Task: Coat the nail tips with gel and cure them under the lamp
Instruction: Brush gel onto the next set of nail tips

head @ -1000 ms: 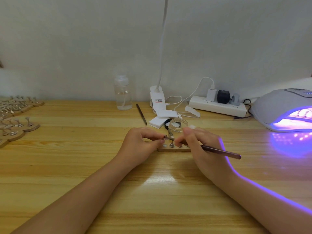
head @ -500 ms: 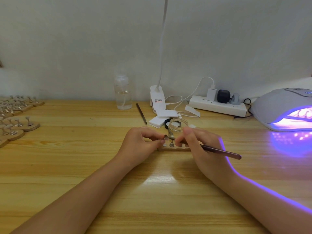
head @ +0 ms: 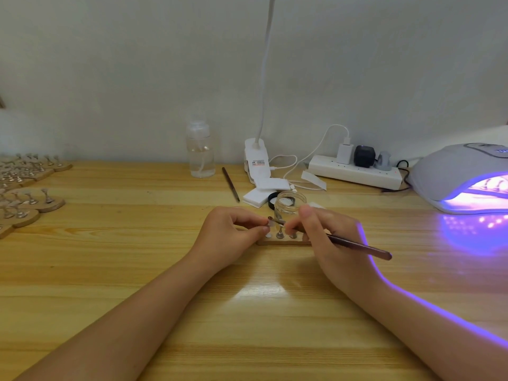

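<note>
A small wooden holder (head: 283, 242) with metal nail stands lies on the table in front of me. My left hand (head: 228, 237) pinches one nail tip stand (head: 271, 223) just above the holder. My right hand (head: 327, 243) grips a dark brush (head: 360, 246), whose tip touches the pinched nail tip. Right behind the holder stands an open clear gel jar (head: 290, 206). The curing lamp (head: 464, 177) sits at the far right, lit violet, with nail stands inside it.
Several wooden holders with nail stands (head: 27, 199) lie at the left edge. A clear bottle (head: 200, 152), a second brush (head: 231, 184), a clip lamp base (head: 255, 160), white pads (head: 264, 191), a black lid (head: 272, 200) and a power strip (head: 354, 171) line the back.
</note>
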### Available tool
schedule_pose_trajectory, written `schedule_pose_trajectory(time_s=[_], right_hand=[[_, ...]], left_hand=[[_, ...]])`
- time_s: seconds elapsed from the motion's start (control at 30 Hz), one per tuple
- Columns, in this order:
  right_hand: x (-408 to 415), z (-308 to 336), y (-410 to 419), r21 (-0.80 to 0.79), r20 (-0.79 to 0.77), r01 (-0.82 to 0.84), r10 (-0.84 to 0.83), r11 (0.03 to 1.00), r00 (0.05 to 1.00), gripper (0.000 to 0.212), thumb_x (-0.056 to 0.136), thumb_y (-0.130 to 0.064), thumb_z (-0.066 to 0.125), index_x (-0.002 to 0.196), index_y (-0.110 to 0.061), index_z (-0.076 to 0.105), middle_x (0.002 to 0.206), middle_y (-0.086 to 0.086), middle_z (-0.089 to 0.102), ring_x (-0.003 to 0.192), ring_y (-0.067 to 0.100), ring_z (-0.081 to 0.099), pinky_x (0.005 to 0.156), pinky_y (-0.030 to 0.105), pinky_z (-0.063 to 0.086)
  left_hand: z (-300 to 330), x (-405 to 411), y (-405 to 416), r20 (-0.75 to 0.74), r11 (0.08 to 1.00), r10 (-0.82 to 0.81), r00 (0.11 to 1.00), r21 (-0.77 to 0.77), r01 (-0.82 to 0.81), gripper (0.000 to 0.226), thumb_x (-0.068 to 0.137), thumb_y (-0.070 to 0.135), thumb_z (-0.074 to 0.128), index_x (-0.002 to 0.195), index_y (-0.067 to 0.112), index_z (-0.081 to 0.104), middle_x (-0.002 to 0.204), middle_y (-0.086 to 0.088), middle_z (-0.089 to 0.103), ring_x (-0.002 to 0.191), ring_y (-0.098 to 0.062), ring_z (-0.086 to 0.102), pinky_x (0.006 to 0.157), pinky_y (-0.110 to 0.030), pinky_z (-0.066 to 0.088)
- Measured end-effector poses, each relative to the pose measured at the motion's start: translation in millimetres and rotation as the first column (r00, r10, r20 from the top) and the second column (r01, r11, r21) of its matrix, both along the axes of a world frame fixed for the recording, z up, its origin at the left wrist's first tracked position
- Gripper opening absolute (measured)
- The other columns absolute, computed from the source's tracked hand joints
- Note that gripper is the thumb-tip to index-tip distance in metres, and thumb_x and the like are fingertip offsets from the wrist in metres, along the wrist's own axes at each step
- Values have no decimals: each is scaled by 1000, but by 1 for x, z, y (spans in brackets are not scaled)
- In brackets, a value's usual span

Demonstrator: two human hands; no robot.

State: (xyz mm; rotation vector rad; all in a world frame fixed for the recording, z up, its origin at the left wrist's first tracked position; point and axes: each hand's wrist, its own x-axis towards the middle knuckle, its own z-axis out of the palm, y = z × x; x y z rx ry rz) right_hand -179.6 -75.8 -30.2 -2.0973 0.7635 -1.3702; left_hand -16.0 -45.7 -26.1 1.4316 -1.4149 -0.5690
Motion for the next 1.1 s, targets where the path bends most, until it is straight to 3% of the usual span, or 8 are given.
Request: schedule_pose_trajectory(time_s=[0.2,0.33,0.47,0.6,0.73,0.87,1.0,1.1], right_hand=[[-1,0,1,8,30,-7,7,1000,1000,39,87,-45,38,67,-28,66,64,-16,65,64,-2,59,61,8,41],[-1,-1,0,79,79,-42,36,996,996,39,90,-38,46,61,-22,67,61,-6,66,58,-1,60,58,9,42],[-1,1,1,3,15,4,-4,1000,1000,38,90,-47,41,68,-28,67,66,-13,66,64,-4,59,61,7,40],[-1,0,1,107,103,-47,36,993,994,44,89,-48,46,62,-21,68,64,-4,68,60,3,63,63,16,50],[-1,2,1,-23,-19,23,-24,999,1000,35,89,-46,42,70,-31,66,67,-15,66,71,3,61,67,16,45],[1,0,1,72,33,-29,26,997,999,43,87,-47,42,63,-23,68,65,-5,68,65,7,64,68,30,52],[0,2,0,-23,-20,20,-20,1000,1000,40,87,-48,36,70,-30,67,68,-15,66,73,3,62,68,21,47],[0,0,1,49,15,-8,7,999,1000,46,85,-49,37,63,-23,68,67,-7,68,66,6,63,68,29,51]], left_hand=[[0,0,0,-25,1000,12,1000,7,-11,14,74,4,72,75,19,73,74,7,69,70,2,62,64,-4,44],[0,0,0,-10,1000,13,1000,0,-13,20,74,5,72,70,24,71,69,13,67,69,6,60,64,-3,43],[-1,1,-1,5,1000,19,1000,-2,-19,16,73,6,73,75,21,73,71,17,66,71,8,60,66,-2,43],[-1,1,-1,7,1000,8,1000,-9,-8,15,73,4,72,75,19,73,71,15,66,70,9,60,66,-2,42],[-2,1,-1,14,1000,6,1000,-12,-6,13,74,4,72,79,15,74,75,9,68,72,5,61,67,-4,43],[-2,0,-1,14,1000,9,1000,2,-9,11,74,5,71,79,14,74,77,5,69,74,0,61,69,-6,43],[-2,1,-1,18,1000,13,1000,2,-13,11,74,5,72,80,14,74,79,3,70,77,-1,62,71,-7,45],[-1,0,0,25,1000,14,1000,-2,-14,11,74,5,72,79,14,74,76,6,69,72,3,60,68,-6,44]])
